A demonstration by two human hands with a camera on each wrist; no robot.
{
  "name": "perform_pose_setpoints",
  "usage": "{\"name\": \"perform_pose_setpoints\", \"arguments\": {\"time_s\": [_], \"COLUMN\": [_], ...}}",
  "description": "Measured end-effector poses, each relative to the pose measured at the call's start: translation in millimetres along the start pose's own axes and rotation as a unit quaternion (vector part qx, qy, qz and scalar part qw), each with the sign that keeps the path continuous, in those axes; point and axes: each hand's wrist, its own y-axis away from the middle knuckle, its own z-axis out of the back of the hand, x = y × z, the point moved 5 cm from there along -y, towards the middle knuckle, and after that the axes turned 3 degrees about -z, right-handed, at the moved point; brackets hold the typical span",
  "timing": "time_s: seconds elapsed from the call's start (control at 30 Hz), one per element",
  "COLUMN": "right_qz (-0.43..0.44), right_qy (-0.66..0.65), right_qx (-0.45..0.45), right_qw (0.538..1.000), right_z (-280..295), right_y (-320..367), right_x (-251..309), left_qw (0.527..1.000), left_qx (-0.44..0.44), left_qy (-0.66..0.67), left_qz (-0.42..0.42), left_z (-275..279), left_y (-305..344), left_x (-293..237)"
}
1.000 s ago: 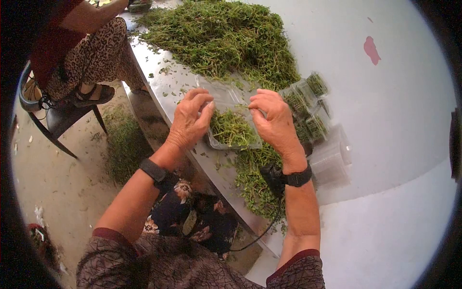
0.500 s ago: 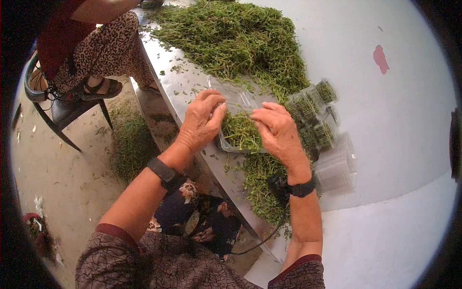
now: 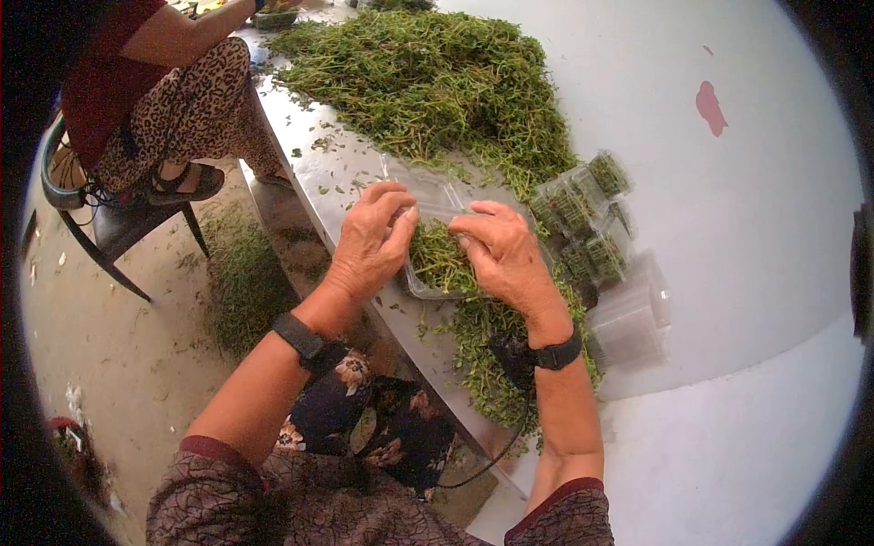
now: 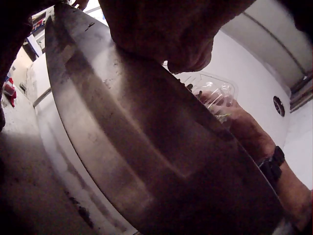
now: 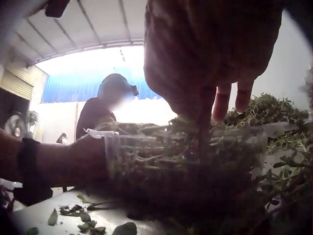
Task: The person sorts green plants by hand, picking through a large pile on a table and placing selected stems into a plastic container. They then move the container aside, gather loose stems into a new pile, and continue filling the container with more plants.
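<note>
A clear plastic clamshell box [image 3: 428, 289] stands near the table's left edge, its lid [image 3: 428, 187] raised behind it. Leafy green stems [image 3: 439, 259] fill the box, with some strands at rim height in the right wrist view. My left hand [image 3: 371, 238] grips the box's left side, thumb by the rim. From the right, my right hand [image 3: 505, 250] reaches over the box; its thumb side presses down into the greens [image 5: 181, 142], while two other fingers [image 5: 243, 95] hang extended above the rim. The fingertips in the greens are hidden.
A large heap of greens [image 3: 446, 82] lies behind the box, and a smaller pile [image 3: 492, 364] in front. Filled boxes [image 3: 583, 214] and stacked clear plastic containers [image 3: 633, 314] stand to the right. Another person [image 3: 182, 118] sits at the far left beside a chair [image 3: 118, 218].
My right hand has moved left and lower over the box, closer to my left hand. My left hand stays at the box's left side. The head view has shifted slightly.
</note>
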Motion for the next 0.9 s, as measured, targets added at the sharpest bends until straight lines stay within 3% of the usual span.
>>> {"name": "perform_pose_setpoints", "arguments": {"time_s": [0.2, 0.3, 0.37, 0.47, 0.67, 0.8, 0.87, 0.9], "right_qz": [0.006, -0.021, -0.009, -0.043, -0.123, -0.131, -0.221, -0.223], "right_qy": [0.031, 0.008, 0.007, 0.014, 0.070, 0.076, 0.073, 0.074], "right_qx": [0.032, 0.030, -0.020, -0.010, 0.004, 0.071, 0.115, 0.114], "right_qw": [0.999, 0.999, 1.000, 0.999, 0.990, 0.986, 0.966, 0.965], "right_z": [-12, -2, 19, 51, 87, 87, 85, 81], "right_y": [-1, 3, 11, 31, 100, 135, 149, 157], "right_x": [0, -12, -15, -21, -34, -33, -34, -38], "left_qw": [0.999, 1.000, 1.000, 0.999, 1.000, 0.998, 0.998, 0.998], "left_qx": [0.007, 0.007, -0.001, 0.008, 0.020, 0.001, 0.000, 0.004], "left_qy": [0.019, 0.002, -0.005, -0.019, -0.008, -0.017, -0.022, -0.031], "left_qz": [0.043, 0.017, -0.001, -0.033, -0.007, -0.053, -0.056, -0.055], "left_z": [0, -1, 0, 0, 0, 0, 0, 0], "left_y": [-1, 0, -1, -3, -3, -3, -4, -4], "left_x": [-1, 1, 2, 5, 5, 8, 6, 6]}}
